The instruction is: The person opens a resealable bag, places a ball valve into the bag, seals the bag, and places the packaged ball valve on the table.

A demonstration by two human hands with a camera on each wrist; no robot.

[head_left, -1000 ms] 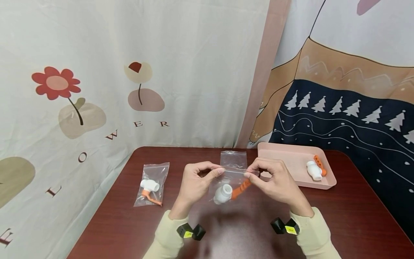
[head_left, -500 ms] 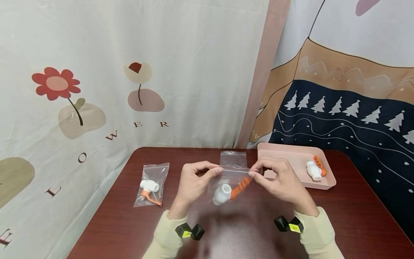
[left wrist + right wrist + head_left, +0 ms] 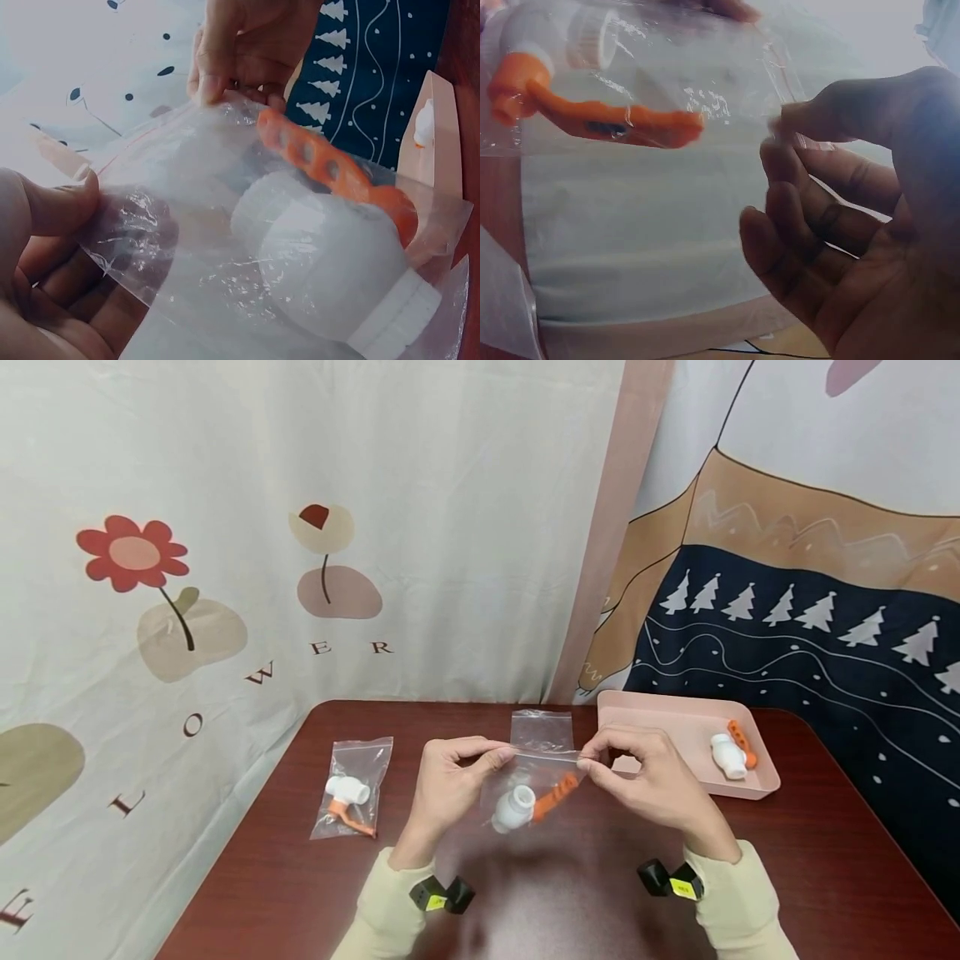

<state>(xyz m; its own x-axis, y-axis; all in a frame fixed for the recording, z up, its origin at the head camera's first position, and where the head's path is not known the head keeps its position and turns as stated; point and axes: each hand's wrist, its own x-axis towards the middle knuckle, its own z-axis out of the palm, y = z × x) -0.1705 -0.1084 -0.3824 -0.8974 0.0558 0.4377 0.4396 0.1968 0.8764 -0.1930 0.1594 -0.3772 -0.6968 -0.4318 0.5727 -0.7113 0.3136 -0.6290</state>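
Note:
A clear zip bag (image 3: 536,770) hangs between my two hands above the table, its zip strip stretched across the top. Inside lies a white plastic ball valve (image 3: 514,808) with an orange lever handle (image 3: 322,161). My left hand (image 3: 448,787) pinches the bag's top left corner between thumb and index finger. At the top right corner, my right hand (image 3: 647,774) pinches the edge the same way. In the right wrist view, the other fingers (image 3: 784,259) of that hand are loosely bent below the bag's edge.
A second bagged valve (image 3: 348,790) lies at the left of the dark red table (image 3: 285,902). Behind my hands is a flat clear bag (image 3: 542,727). The pink tray (image 3: 675,714) at the back right holds another white valve (image 3: 728,755) with an orange handle.
My right hand has slid a little to the right along the bag's top edge, drawing the zip strip straighter. The left hand has stayed nearly still, keeping its pinch.

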